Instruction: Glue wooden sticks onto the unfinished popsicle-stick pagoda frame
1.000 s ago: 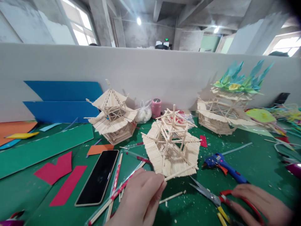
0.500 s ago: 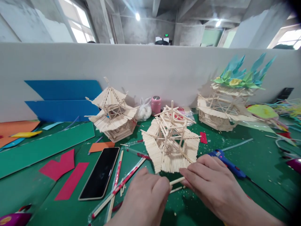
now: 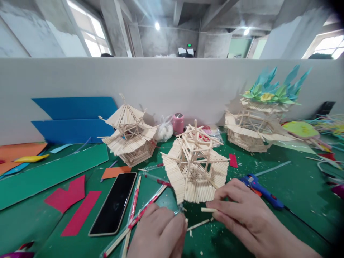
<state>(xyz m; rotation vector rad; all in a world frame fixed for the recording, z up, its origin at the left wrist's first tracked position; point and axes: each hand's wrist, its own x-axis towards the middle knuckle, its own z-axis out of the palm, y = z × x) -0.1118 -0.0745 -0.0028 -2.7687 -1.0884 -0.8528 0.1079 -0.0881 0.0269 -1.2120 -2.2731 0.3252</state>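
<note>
Between the thumb and fingers of my right hand is a short piece of wooden stick, its cut end pointing left. My left hand is closed, and a pale stick end just shows at its right edge; the rest is hidden by the fingers. Just beyond both hands stands a pavilion model of wooden sticks, with slatted lower roofs and a bare upper frame. A loose stick lies on the green table between my hands, among small broken bits.
Bagged sticks and a phone lie left. A blue glue gun with a cord is at right. Behind are two more stick models, a pink jar and a white partition.
The stick that spanned both hands is now in separate pieces. My hands have moved apart, the left one down and left, the right one still pinching a short piece.
</note>
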